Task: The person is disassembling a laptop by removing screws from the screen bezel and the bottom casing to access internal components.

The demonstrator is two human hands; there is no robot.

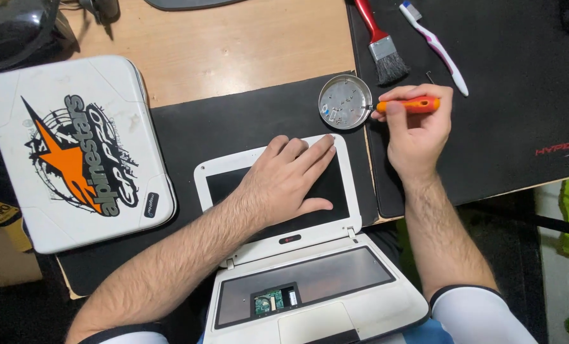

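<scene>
My left hand (pixel 288 178) lies flat, fingers spread, on the dark screen of a small white laptop (pixel 310 280) opened flat in front of me. Its keyboard is gone, so a grey metal tray and a green circuit board (pixel 270 302) show. My right hand (pixel 418 124) grips an orange-handled screwdriver (pixel 412 104), its tip pointing left at the rim of a round metal dish (pixel 344 100) with small screws in it. The dish sits just beyond the screen's far right corner.
A white laptop lid (pixel 74 150) with an orange-and-black star sticker lies to the left on a black mat (pixel 214 127). A red-handled brush (pixel 381 48) and a white toothbrush (pixel 434 44) rest on a second black mat (pixel 520 95) at the right. Bare wooden desk (pixel 233 44) lies behind.
</scene>
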